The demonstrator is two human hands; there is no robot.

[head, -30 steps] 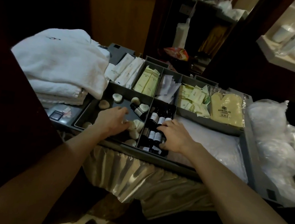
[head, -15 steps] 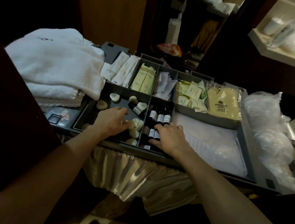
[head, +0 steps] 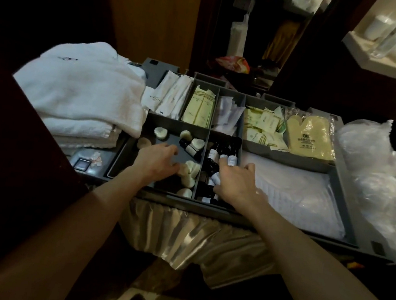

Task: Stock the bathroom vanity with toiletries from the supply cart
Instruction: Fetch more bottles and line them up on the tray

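Resting beside round soaps point(head: 190, 170), left hand point(head: 158, 162) loosely curled; right hand point(head: 235, 182) spread atop dark bottles point(head: 212, 154).

tray point(head: 288, 157): matt grey plastic | towels point(head: 82, 90): fluffy white cloth | skirt point(head: 196, 239): glossy satin

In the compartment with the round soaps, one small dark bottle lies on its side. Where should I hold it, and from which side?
Probably the labelled body of the dark bottle, pinched across its width from above. It lies flat, with its cap toward the far left. The soap close beside it leaves little room to come in sideways.
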